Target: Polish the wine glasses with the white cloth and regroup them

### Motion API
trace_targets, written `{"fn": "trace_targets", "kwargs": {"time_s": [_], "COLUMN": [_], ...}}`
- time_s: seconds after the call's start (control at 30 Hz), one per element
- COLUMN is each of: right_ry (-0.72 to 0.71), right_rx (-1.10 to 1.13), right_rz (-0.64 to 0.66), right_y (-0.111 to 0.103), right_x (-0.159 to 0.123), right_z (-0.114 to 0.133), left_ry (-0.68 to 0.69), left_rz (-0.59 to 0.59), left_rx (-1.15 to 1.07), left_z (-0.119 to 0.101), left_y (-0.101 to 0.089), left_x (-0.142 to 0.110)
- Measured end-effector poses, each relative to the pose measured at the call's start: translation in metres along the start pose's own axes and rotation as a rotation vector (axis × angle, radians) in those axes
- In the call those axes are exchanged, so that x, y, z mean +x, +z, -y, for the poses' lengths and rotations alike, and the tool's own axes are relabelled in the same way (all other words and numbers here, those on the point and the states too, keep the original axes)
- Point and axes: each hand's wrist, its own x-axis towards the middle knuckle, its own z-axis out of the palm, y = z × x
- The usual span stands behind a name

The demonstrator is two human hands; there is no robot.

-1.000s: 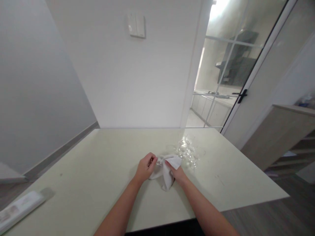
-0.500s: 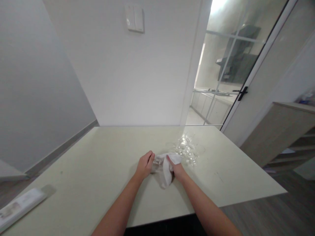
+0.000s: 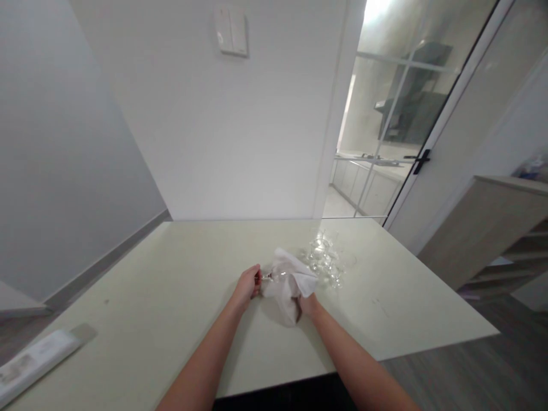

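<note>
My left hand [image 3: 247,285] is closed on the stem end of a clear stemmed glass [image 3: 269,276] that lies sideways above the pale table [image 3: 171,285]. A white cloth [image 3: 290,279] is wrapped over the bowl of that glass, and my right hand [image 3: 306,303], mostly hidden under the cloth, grips it from below. Just behind the cloth stands a cluster of several clear glasses [image 3: 325,260] on the table.
A long white flat box [image 3: 36,361] lies at the table's near left edge. A white wall with a light switch [image 3: 231,31] rises behind the table. A glass door with a black handle [image 3: 420,161] and a wooden shelf unit [image 3: 492,228] stand to the right.
The cloth has lifted and spread up over the glass bowl. My left hand has slid back to the stem, and my right hand has dropped beneath the cloth.
</note>
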Motion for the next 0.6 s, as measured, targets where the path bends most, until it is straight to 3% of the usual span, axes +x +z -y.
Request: {"fn": "trace_targets", "kwargs": {"time_s": [0.07, 0.17, 0.27, 0.37, 0.43, 0.53, 0.6], "right_ry": [0.043, 0.22, 0.323, 0.236, 0.193, 0.231, 0.218], "right_rx": [0.161, 0.288, 0.178, 0.032, 0.033, 0.197, 0.303], "right_rz": [-0.053, 0.014, 0.115, 0.206, 0.125, -0.121, -0.192], "right_y": [0.005, 0.011, 0.011, 0.006, 0.004, 0.002, 0.002], "right_x": [0.001, -0.001, -0.005, -0.006, -0.003, 0.005, 0.008], "right_z": [0.002, 0.008, 0.015, 0.016, 0.013, 0.009, 0.008], "left_ry": [-0.005, 0.086, 0.256, 0.355, 0.378, 0.381, 0.375], "left_rz": [-0.014, -0.032, -0.054, -0.033, -0.055, -0.155, -0.201], "left_rx": [-0.052, -0.061, 0.004, 0.105, 0.136, 0.137, 0.144], "left_z": [-0.001, -0.006, -0.011, -0.014, -0.015, -0.012, -0.008], "left_y": [0.001, 0.004, 0.006, 0.003, 0.0, -0.003, -0.004], "left_x": [-0.002, -0.007, -0.012, -0.014, -0.013, -0.008, -0.003]}}
